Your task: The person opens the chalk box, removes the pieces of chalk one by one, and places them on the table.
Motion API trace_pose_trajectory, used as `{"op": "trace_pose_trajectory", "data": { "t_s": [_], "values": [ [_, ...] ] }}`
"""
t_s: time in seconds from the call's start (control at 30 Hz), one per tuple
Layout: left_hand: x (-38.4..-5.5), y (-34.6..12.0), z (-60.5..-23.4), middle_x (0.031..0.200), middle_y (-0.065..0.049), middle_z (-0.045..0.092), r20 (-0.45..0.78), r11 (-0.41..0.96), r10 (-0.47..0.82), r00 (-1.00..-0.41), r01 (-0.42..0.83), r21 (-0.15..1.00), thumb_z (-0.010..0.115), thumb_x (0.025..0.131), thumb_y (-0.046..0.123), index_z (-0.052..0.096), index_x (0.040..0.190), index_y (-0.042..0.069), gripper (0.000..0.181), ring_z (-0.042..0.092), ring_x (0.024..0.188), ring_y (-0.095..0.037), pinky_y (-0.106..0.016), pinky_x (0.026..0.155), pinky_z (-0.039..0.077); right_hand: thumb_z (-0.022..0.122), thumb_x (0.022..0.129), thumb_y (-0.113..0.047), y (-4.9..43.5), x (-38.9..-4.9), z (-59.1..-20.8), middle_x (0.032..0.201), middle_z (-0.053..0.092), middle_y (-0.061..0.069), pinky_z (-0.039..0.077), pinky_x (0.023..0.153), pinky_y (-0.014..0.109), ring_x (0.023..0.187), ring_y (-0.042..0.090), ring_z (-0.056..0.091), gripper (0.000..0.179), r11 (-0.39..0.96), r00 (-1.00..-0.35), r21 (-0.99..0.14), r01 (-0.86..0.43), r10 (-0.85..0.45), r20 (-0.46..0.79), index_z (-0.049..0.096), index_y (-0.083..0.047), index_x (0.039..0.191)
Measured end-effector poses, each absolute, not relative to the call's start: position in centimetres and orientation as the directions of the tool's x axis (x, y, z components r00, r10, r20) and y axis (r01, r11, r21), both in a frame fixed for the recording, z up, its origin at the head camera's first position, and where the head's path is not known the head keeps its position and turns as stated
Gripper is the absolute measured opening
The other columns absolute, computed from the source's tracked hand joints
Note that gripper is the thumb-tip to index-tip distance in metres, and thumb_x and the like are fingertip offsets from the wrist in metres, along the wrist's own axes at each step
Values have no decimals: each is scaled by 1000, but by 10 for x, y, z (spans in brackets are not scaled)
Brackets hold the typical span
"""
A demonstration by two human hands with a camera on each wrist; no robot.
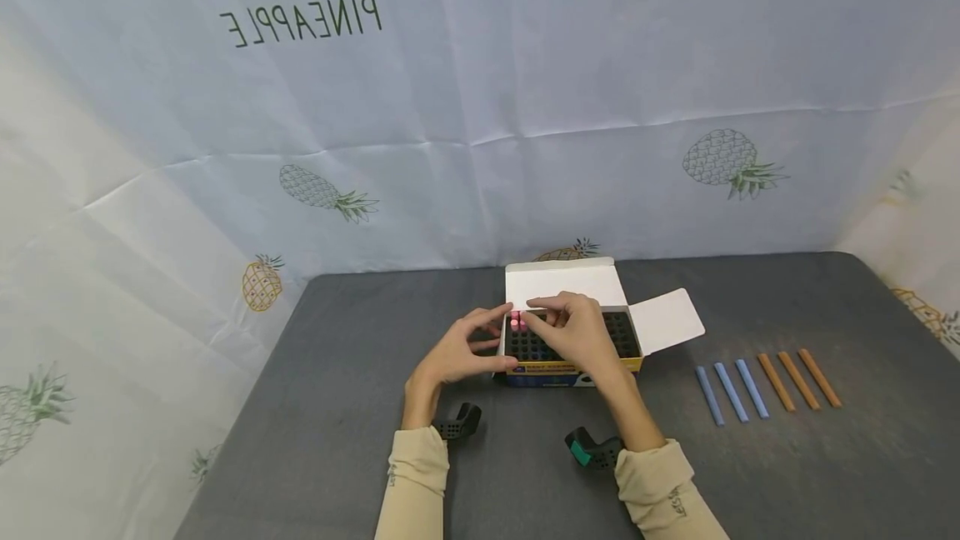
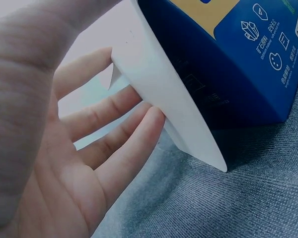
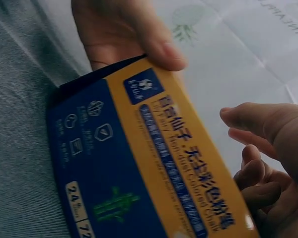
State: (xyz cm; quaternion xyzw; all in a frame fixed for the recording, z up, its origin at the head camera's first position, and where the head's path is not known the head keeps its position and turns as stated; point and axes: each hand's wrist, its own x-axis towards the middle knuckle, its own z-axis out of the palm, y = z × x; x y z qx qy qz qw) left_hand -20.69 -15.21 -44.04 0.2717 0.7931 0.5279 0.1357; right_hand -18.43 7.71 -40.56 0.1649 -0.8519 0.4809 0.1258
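Note:
A blue and yellow colored chalk box (image 3: 139,148) lies on the table with its white lid (image 1: 564,280) raised and a black insert of holes (image 1: 531,348) showing. A few pink chalk sticks (image 1: 514,325) stand in the insert's left back corner. My left hand (image 1: 457,352) holds the box's left end, thumb at the front corner; in the left wrist view its fingers (image 2: 134,134) touch a white flap (image 2: 159,89). Over the insert hovers my right hand (image 1: 581,332), its thumb and forefinger tips beside the pink chalk. No chalk shows between these fingers in the right wrist view.
To the right lie three blue chalk sticks (image 1: 731,392) and three orange chalk sticks (image 1: 798,380) in a row. A white side flap (image 1: 667,321) sticks out from the box's right end. Behind the grey table (image 1: 360,373) hangs a pineapple-print curtain (image 1: 465,190).

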Motion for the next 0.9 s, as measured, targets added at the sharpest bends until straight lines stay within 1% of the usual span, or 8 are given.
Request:
{"op": "trace_pose_trajectory", "data": {
  "t_s": [0.27,0.57,0.77,0.9],
  "values": [
    [-207,-153,-441,128,-15,54,86,287,579,-811,301,909,83,88,31,43,157,17,82,56,120,-26,-39,110,56,81,88,-14,71,-183,-409,65,58,4,35,48,21,53,8,42,16,540,-922,-750,-381,-156,356,83,-4,100],
    [-208,-154,-444,124,-15,55,105,286,585,-805,325,901,83,88,33,43,157,16,81,56,119,-25,-39,110,56,83,87,-19,66,-181,-411,66,55,4,34,50,22,56,13,42,15,649,-948,-698,-303,-131,290,84,-7,97],
    [-207,-154,-444,124,-15,55,107,283,582,-806,324,903,83,88,31,44,157,17,81,56,119,-26,-40,110,56,84,87,-25,64,-179,-412,68,54,4,31,46,22,54,14,40,19,696,-958,-667,-265,-113,263,85,-10,97],
    [-206,-153,-443,126,-15,55,106,280,579,-808,319,906,83,87,29,44,157,17,81,56,120,-26,-40,111,56,83,88,-25,62,-179,-413,69,54,3,29,44,22,54,13,39,18,707,-956,-654,-270,-115,270,85,-11,98]
  ]
}}
